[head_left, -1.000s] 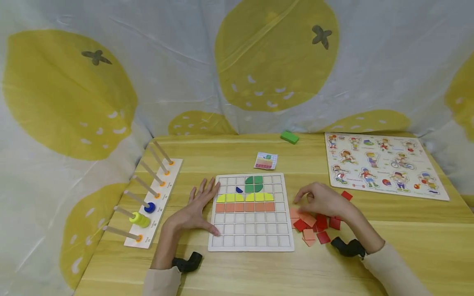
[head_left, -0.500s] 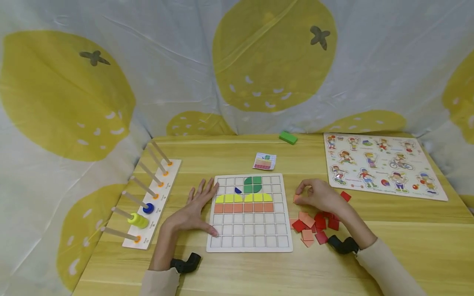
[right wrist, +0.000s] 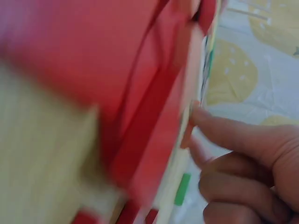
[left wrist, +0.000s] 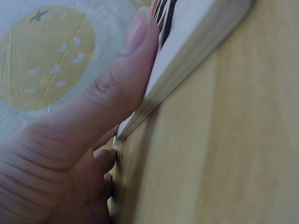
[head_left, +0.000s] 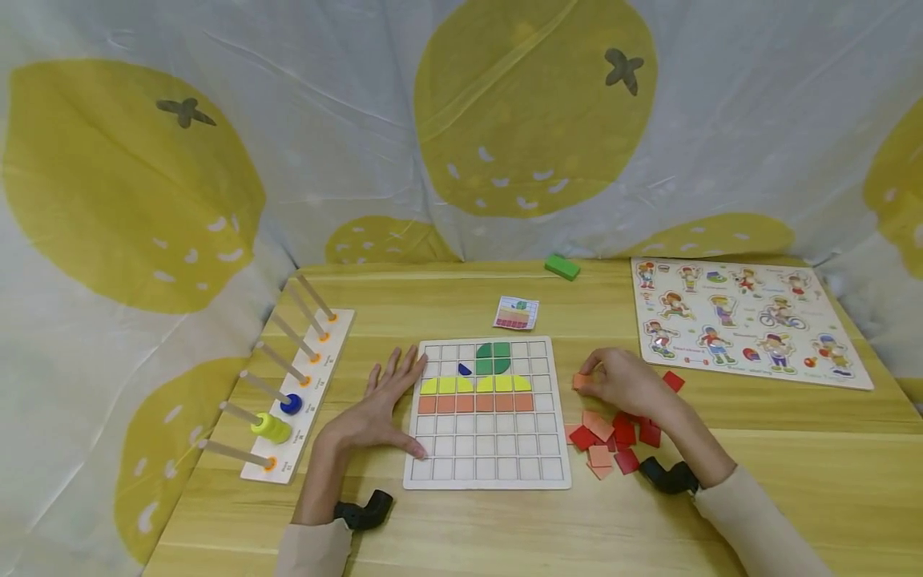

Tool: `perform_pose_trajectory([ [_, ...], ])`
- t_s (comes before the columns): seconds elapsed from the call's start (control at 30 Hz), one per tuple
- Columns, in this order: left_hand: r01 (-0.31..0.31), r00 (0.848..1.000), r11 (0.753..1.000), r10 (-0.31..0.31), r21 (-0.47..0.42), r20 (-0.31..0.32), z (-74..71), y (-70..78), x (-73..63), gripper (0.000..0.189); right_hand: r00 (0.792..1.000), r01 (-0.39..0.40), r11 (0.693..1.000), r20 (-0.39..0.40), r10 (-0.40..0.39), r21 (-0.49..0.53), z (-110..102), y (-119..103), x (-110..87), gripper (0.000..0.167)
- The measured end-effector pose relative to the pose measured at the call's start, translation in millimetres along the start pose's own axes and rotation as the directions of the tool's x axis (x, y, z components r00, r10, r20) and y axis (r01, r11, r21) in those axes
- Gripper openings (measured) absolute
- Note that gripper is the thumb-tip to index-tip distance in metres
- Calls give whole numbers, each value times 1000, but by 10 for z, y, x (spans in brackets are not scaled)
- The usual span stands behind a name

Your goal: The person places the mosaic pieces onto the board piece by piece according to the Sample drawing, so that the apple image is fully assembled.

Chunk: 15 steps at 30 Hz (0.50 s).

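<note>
My left hand [head_left: 376, 407] lies spread along the left edge of a white grid board [head_left: 487, 474], its thumb on the board's surface near the lower left. On the board sit green, yellow and blue shaped pieces and a row of orange squares [head_left: 476, 403]. To the board's right, my right hand [head_left: 622, 380] pinches an orange square tile [head_left: 579, 381] between thumb and fingertips. In the right wrist view the same orange tile [right wrist: 188, 135] shows at the fingertips. A loose pile of red and orange tiles [head_left: 624, 429] lies just below this hand.
A small picture card [head_left: 516, 313] lies behind the board, with a green block [head_left: 562, 268] farther back. At left stands a peg rack [head_left: 281, 469] with yellow and blue rings. A picture puzzle board [head_left: 750, 320] lies at back right.
My right hand has moved up slightly from the tile pile, and an orange tile now shows in its fingers. My left hand stays in place on the board.
</note>
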<state>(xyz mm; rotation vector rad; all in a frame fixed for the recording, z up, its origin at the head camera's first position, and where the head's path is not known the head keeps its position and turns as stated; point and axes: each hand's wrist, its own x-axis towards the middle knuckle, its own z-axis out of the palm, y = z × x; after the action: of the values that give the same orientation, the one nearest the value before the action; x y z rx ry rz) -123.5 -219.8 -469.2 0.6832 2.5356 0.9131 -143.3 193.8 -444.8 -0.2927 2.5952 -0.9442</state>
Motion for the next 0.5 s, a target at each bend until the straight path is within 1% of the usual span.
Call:
perform_pose_trajectory([
  [0.13,0,1000,1000,0,-9,9,2,5,8,144,997,51,992,49,-57,111,127,-186,-38,24],
  [0.2,3,1000,1000,-3,-11,16,-2,11,7,144,993,73,989,84,-84,132,223,-296,-49,22],
  [0.27,3,1000,1000,-3,-11,13,-6,11,5,145,989,100,989,97,-110,107,321,-401,-48,20],
  [0.37,5,1000,1000,-5,-4,7,-16,16,3,145,986,141,989,82,-144,33,437,-525,-32,18],
  [0.43,5,1000,1000,-5,-3,4,-16,14,5,145,984,169,986,64,-168,-13,481,-572,-21,19],
  [0.5,4,1000,1000,-4,-10,8,-10,13,6,145,983,176,984,58,-174,-32,493,-590,-14,19],
])
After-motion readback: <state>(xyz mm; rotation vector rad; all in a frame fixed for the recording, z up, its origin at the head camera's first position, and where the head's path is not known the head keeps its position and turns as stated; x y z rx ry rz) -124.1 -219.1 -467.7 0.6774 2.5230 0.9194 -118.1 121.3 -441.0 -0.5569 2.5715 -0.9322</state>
